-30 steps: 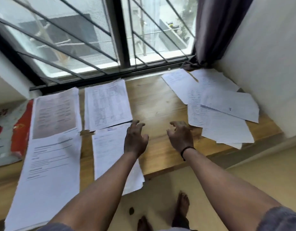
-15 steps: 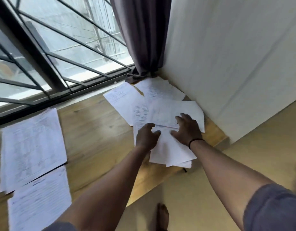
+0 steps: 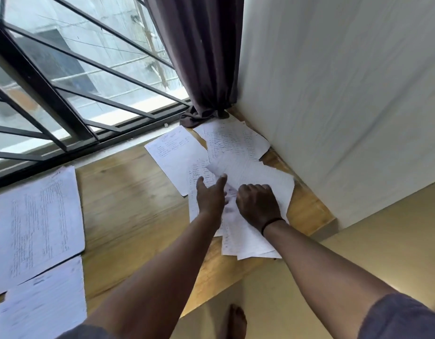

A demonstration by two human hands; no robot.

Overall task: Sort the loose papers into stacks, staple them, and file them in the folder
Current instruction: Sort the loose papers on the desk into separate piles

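At our far left two sorted stacks [image 3: 38,226] lie on the wooden table [image 3: 128,206]. Our left hand [image 3: 210,198] rests on the loose papers [image 3: 236,155] in the corner, fingers straight and apart. Our right hand [image 3: 258,206] presses them, fingers curled under; what they clasp we cannot tell.

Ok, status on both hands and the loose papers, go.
Left hand open, fingers on the loose white papers by the wall. Right hand curled on the same pile. Nothing stapled. No stapler or folder in view.
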